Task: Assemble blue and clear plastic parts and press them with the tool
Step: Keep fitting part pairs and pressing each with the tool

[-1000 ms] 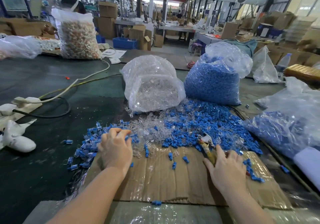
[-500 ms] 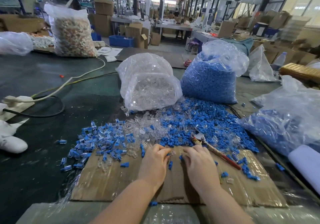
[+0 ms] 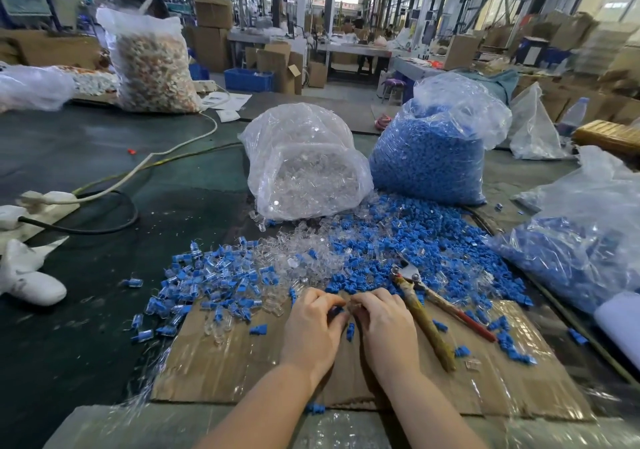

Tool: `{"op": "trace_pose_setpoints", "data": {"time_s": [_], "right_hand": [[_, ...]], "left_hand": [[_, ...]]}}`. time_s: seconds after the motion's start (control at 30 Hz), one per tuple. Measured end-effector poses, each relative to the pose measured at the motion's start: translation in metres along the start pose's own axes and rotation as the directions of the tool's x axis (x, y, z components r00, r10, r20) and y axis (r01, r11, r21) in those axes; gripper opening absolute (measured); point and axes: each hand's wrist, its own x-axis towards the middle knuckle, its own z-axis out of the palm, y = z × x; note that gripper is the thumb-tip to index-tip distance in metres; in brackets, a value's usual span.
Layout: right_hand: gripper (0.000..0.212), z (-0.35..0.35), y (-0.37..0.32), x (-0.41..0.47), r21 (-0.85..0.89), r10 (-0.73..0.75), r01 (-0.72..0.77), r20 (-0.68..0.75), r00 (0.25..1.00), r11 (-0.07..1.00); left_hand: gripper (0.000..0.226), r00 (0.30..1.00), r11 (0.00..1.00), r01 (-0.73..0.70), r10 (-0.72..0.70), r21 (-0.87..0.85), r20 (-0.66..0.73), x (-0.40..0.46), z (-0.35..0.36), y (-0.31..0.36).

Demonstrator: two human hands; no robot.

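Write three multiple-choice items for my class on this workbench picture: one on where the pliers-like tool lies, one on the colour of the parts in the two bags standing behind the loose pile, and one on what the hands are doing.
1. Where does the tool lie?
A. On the cardboard, right of the hands
B. Inside the clear-parts bag
C. In the left hand

2. What do the two upright bags behind the pile hold?
A. Both blue parts
B. One clear parts, one blue parts
C. Red and green parts

3. What are the hands doing?
A. Resting flat and apart
B. Gripping the tool
C. Meeting, fingers curled on small parts

Answers: 1 A, the tool rests on the cardboard beside the right hand. 2 B, the clear-parts bag stands left of the blue-parts bag. 3 C, the left hand and right hand touch, pinching small parts.
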Motion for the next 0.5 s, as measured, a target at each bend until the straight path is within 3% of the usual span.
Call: {"op": "trace_pose_setpoints", "data": {"time_s": [0.23, 0.4, 0.5], "right_hand": [[0.017, -0.002, -0.003, -0.005, 0.091, -0.046, 0.048, -0.024, 0.999, 0.995], [0.027, -0.005, -0.005, -0.011, 0.05, 0.081, -0.075, -0.15, 0.985, 0.996], [0.02, -0.005, -0.004, -0.011, 0.005, 0.147, -0.147, -0.088, 0.985, 0.989]], "left_hand": [[0.011, 0.996, 0.993, 0.083, -0.083, -0.079, 0.013, 0.003, -0.001, 0.002], [0.011, 0.991, 0.981, 0.126, -0.13, -0.145, -0.019, 0.002, -0.004, 0.001], [0.015, 0.989, 0.975, 0.138, -0.144, -0.173, -0.023, 0.001, -0.005, 0.0]]}}
